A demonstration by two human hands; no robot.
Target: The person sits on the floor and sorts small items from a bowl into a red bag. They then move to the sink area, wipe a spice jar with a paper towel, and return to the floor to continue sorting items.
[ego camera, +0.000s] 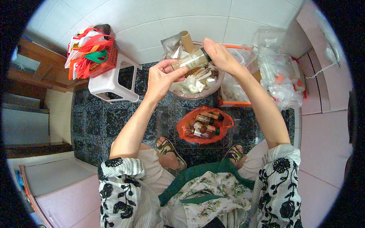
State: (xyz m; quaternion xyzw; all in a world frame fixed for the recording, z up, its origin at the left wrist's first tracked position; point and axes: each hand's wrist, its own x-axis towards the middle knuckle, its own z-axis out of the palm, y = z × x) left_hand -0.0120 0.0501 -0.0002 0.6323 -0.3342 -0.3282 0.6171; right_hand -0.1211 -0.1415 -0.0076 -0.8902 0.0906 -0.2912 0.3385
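Note:
Tilted between both hands is a clear jar [190, 62] of brownish powder, probably a spice, bearing a label with writing. My left hand [162, 77] grips its bottom end between thumb and fingers. At the other end, my right hand [219, 55] is around the black cap [206, 54], hiding part of it. Directly below the jar stands a round waste bin [196, 96] lined with clear plastic and filled with crumpled refuse [195, 82]. A red plastic bag [185, 134] sits open on the floor between my feet and the bin, with several small jars [204, 118] inside.
A cardboard tube [186, 41] sticks up at the bin's back. To the left, a white plastic stool [111, 85] carries a red basket [111, 58] of bags. An orange-edged box [236, 104] and stacked clear plastic containers [275, 68] stand right. Dark tiles [119, 119] cover the floor.

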